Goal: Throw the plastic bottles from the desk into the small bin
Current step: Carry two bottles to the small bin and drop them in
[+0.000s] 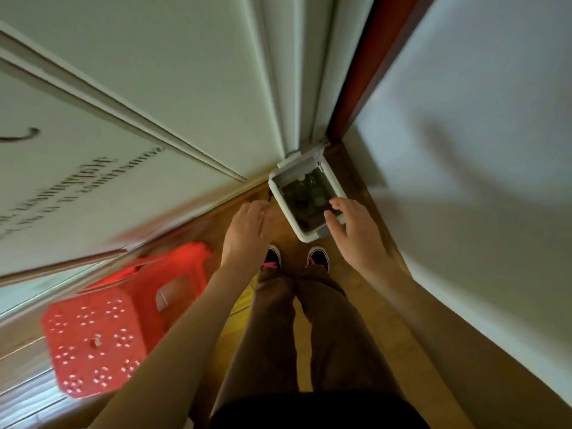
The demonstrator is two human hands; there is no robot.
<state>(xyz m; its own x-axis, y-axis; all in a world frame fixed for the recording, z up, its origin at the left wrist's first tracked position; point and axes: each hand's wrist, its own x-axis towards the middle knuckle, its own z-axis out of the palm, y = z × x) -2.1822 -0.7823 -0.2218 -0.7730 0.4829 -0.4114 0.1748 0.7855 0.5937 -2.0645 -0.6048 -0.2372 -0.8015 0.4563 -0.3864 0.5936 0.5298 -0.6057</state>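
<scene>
A wooden floor (349,308) runs between white walls. A red stool (102,332) stands on the left. The small white bin (305,235) sits in the corner, lid up, with plastic bottles (305,193) inside (blurred). Both hands are empty: the left hand (247,230) is loosely curled and the right hand (353,227) is spread at the bin's rim.

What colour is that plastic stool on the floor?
Red, dotted with small white flower-like marks; the stool shows in the head view.

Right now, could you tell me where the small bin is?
The small bin stands open on the floor in the corner ahead, just beyond the shoes, between both hands.
</scene>
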